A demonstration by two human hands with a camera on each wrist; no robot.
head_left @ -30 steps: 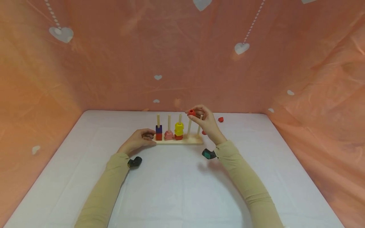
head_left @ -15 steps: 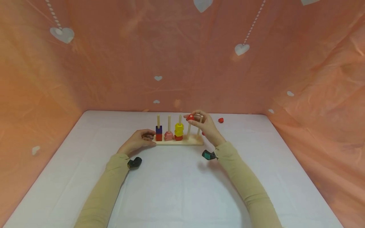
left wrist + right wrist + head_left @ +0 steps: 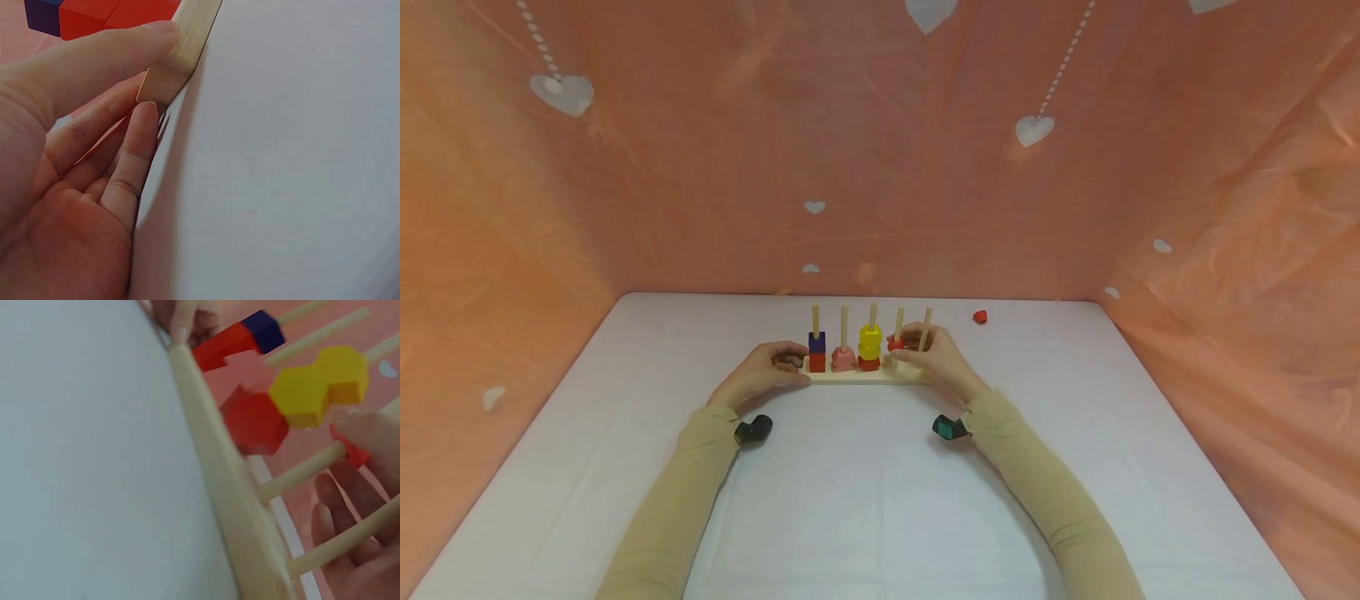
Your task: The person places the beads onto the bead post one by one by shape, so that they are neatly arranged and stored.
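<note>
A wooden peg stand with several upright pegs stands on the table. My left hand grips its left end; in the left wrist view the thumb lies on the wood and the fingers bend at the end. My right hand pinches a small red block threaded partway down the fourth peg. From the left, the pegs carry a purple block over red, pink blocks, then yellow blocks over a red one. The last peg shows no block; its foot is hidden behind my right hand.
One loose red block lies at the back right of the white-covered table. An orange cloth with pale hearts hangs behind and at both sides.
My right hand has brought the red block from the top of the fourth peg down along it. The left hand has stayed at the stand's end.
</note>
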